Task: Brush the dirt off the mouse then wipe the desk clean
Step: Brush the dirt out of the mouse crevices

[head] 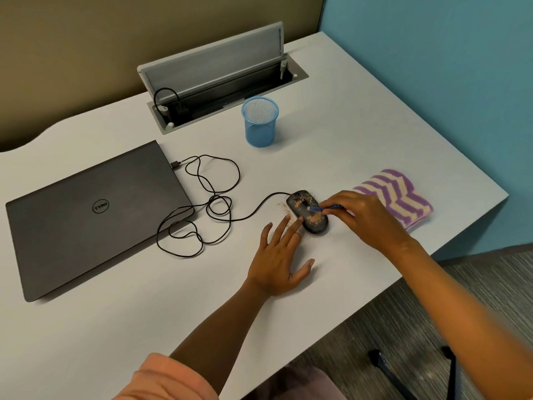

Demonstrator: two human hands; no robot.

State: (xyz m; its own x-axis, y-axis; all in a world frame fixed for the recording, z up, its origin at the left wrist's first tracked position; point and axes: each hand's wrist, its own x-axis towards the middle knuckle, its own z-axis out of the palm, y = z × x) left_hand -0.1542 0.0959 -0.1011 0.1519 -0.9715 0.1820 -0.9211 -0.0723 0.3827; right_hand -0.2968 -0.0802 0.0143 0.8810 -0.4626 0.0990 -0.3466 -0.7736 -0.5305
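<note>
Clutter rings the work area on the white desk (360, 116): a closed dark laptop (95, 217) lies to the left, and the mouse's black cable (207, 203) runs in loose tangled loops between it and the mouse, its plug lying just beside the laptop's far right corner. Behind them a cable box (225, 82) set into the desk stands with its grey lid propped up, a black cord looping out of its left end. Near it a blue mesh pen cup (260, 121) stands upright, and nothing shows inside it. A folded purple-and-cream striped cloth (401, 194) lies to the right, partly hidden behind the right hand. The black mouse (307, 211) sits mid-desk, speckled with sandy dirt (315, 217), and more grains lie scattered on the desk just to its left. The right hand (366, 217) pinches a small blue brush (326, 207), whose tip touches the top of the mouse. The left hand (277, 255) lies flat on the desk with fingers straight and spread, its fingertips touching the mouse's near-left side.
</note>
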